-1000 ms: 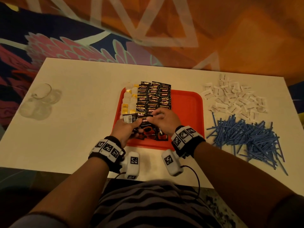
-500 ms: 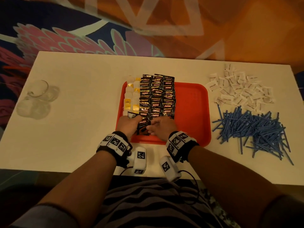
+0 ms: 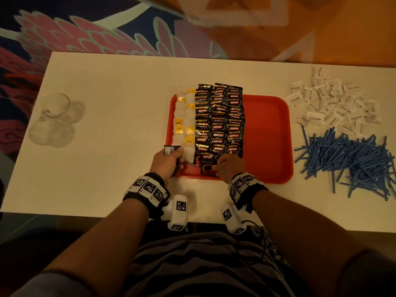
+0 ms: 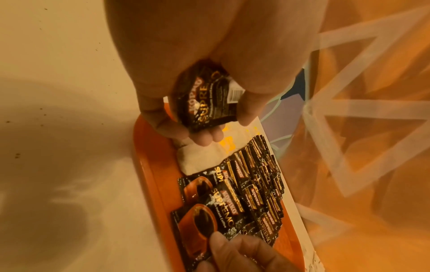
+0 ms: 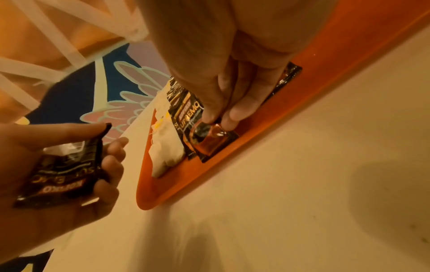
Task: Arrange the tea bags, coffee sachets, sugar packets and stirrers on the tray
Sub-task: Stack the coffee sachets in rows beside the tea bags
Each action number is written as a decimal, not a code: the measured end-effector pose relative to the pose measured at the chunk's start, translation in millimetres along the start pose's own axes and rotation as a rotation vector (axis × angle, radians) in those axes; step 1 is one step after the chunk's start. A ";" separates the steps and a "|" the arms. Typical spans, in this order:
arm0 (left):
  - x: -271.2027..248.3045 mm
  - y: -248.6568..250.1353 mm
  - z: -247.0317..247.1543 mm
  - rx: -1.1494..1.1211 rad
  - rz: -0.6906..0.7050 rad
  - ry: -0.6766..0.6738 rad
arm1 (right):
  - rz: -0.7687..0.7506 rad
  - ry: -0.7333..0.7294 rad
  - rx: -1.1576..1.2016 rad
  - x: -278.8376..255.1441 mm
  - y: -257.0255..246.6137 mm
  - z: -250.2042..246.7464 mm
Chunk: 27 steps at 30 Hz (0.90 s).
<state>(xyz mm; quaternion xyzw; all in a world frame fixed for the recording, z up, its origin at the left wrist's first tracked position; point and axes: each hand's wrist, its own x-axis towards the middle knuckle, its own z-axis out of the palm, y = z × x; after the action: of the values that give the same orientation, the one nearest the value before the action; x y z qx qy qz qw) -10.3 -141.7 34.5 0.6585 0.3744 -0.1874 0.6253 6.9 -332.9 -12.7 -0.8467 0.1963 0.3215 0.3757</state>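
Note:
A red tray (image 3: 265, 136) sits mid-table. Its left side holds two columns of white tea bags (image 3: 181, 116) and three columns of overlapping black coffee sachets (image 3: 218, 121). My left hand (image 3: 169, 161) hovers over the tray's near left corner and grips a small stack of coffee sachets (image 4: 209, 103) between thumb and fingers. My right hand (image 3: 229, 166) pinches one coffee sachet (image 5: 209, 138) with thumb and fingertips; it lies flat at the tray's near edge, below the sachet columns. White sugar packets (image 3: 330, 103) and blue stirrers (image 3: 351, 159) lie in loose piles on the table, right of the tray.
Clear glasses (image 3: 55, 118) stand at the table's left end. The tray's right half is bare red plastic. The white table (image 3: 107, 168) ends just behind my wrists, and patterned carpet lies beyond its far edge.
My right hand has drawn back toward the tray's near edge and now holds a sachet flat there. My left hand has shifted left to the tray's corner, its stack still gripped.

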 end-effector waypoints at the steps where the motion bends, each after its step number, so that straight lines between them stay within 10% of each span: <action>1: -0.2 -0.8 -2.2 -0.001 -0.004 0.000 | 0.015 0.004 -0.021 2.2 0.1 2.2; 20: 0.4 -8.8 -5.6 -0.122 -0.024 -0.041 | 0.018 0.158 -0.097 -6.4 0.6 -0.4; 27: -6.8 -0.9 9.3 -0.061 0.032 -0.110 | -0.253 0.052 0.031 -23.6 -18.7 -21.1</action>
<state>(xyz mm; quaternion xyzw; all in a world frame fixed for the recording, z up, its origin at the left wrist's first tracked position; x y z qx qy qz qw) -13.3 -152.5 37.3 0.6338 0.3344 -0.2017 0.6677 9.1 -334.8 24.0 -0.8669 0.1022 0.2465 0.4210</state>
